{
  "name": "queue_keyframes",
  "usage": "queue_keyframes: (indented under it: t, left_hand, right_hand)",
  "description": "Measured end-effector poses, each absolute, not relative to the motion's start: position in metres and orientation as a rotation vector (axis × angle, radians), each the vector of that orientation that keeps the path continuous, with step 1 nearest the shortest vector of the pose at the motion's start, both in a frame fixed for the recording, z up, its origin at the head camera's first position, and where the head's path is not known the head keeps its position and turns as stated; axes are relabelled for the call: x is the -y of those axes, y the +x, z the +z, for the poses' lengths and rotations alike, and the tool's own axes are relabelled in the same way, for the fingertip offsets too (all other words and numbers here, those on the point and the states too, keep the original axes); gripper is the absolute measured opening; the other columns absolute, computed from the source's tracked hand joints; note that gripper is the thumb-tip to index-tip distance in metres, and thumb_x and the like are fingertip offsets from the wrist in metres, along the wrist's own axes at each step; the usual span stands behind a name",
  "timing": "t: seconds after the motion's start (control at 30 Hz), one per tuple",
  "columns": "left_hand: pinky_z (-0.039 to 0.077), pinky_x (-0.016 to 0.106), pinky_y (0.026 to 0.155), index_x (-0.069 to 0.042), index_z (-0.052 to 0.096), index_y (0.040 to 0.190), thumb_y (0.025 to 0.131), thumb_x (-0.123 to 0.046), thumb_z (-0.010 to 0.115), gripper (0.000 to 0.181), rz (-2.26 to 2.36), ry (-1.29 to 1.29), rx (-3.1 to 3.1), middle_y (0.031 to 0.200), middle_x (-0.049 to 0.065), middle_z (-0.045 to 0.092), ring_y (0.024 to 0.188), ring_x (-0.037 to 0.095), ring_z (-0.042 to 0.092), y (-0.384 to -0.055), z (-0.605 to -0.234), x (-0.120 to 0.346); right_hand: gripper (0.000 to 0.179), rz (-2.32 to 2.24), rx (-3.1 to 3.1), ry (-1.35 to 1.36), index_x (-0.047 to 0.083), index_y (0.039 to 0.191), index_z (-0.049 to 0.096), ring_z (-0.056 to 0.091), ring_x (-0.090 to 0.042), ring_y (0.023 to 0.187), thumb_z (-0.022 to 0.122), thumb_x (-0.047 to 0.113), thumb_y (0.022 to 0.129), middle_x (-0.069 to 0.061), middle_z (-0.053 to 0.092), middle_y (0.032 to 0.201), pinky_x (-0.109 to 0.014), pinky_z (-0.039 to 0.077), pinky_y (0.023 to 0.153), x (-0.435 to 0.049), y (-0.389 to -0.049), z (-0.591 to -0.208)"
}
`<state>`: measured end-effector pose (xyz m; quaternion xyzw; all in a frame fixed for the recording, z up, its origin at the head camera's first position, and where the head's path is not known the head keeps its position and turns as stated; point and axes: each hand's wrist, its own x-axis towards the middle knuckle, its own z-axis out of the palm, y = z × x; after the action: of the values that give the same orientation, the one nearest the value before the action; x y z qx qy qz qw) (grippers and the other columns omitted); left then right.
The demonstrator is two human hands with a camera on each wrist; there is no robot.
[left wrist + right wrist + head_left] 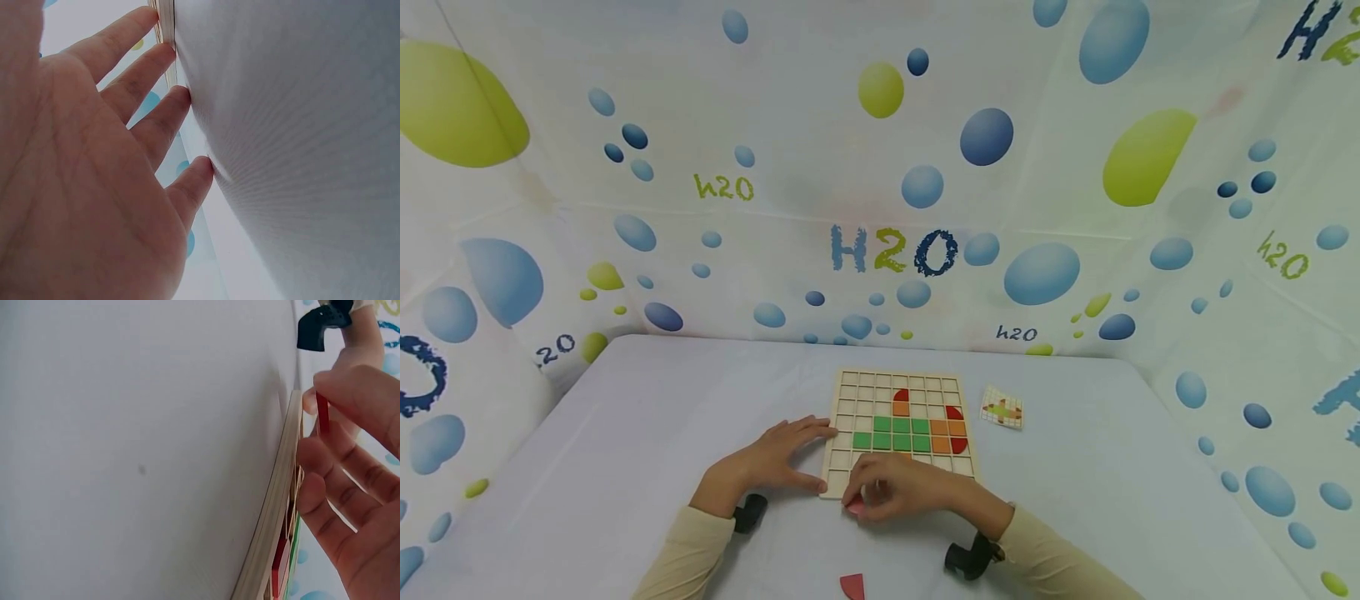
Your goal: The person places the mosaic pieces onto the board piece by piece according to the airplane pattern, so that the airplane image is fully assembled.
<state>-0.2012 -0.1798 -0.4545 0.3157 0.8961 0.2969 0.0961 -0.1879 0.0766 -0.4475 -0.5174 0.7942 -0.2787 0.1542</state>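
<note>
A wooden grid board (pixel 847 406) lies on the white table, with green squares (pixel 902 434), orange squares (pixel 940 434) and red quarter-circle tiles (pixel 958 446) in its cells. My left hand (pixel 778 458) touches the board's left edge with spread fingers; the left wrist view shows its fingertips (pixel 164 53) against the side and the tablecloth. Between thumb and fingers, my right hand (pixel 902 490) pinches a red tile (pixel 322 414) over the board's near left edge. That tile's full shape is hidden by the fingers, and the right forearm covers part of the board's near rows.
Another red quarter-circle tile (pixel 852 586) lies on the table near the front edge. Right of the board is a small pattern card (pixel 1002 408). Black wrist cameras (pixel 970 558) sit under both wrists. A patterned cloth (pixel 820 167) stands behind the table.
</note>
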Motion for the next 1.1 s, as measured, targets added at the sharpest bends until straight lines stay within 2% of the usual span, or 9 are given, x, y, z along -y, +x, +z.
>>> queue_keyframes:
  t: [0.37, 0.87, 1.1]
  left_hand:
    - [0.017, 0.068, 0.111, -0.005, 0.049, 0.139, 0.078, -0.039, 0.081, 0.076, 0.876, 0.949, -2.656, 0.148, 0.020, 0.041, 0.140, 0.045, 0.030, -0.201, -0.455, 0.181]
    - [0.015, 0.069, 0.112, -0.006, 0.049, 0.140, 0.079, -0.039, 0.080, 0.076, 0.878, 0.960, -2.638, 0.149, 0.020, 0.040, 0.141, 0.045, 0.029, -0.204, -0.457, 0.181]
    - [0.014, 0.068, 0.112, -0.007, 0.049, 0.140, 0.079, -0.040, 0.080, 0.076, 0.865, 0.949, -2.647, 0.150, 0.020, 0.040, 0.141, 0.044, 0.029, -0.205, -0.458, 0.181]
  right_hand:
    - [0.016, -0.868, -2.391, -1.292, 0.015, 0.107, 0.073, 0.053, -0.002, 0.085, 0.068, 0.015, 0.092, 0.009, 0.060, 0.101, -0.014, 0.050, 0.074, -0.077, -0.196, -0.449]
    - [0.018, -0.962, -2.464, -1.319, 0.008, 0.107, 0.071, 0.055, -0.008, 0.078, 0.071, 0.013, 0.089, 0.000, 0.061, 0.097, -0.018, 0.051, 0.069, -0.081, -0.213, -0.450]
    - [0.020, -0.985, -2.535, -1.230, 0.008, 0.110, 0.071, 0.053, -0.011, 0.082, 0.070, 0.016, 0.091, 0.000, 0.061, 0.100, -0.019, 0.050, 0.072, -0.080, -0.219, -0.453]
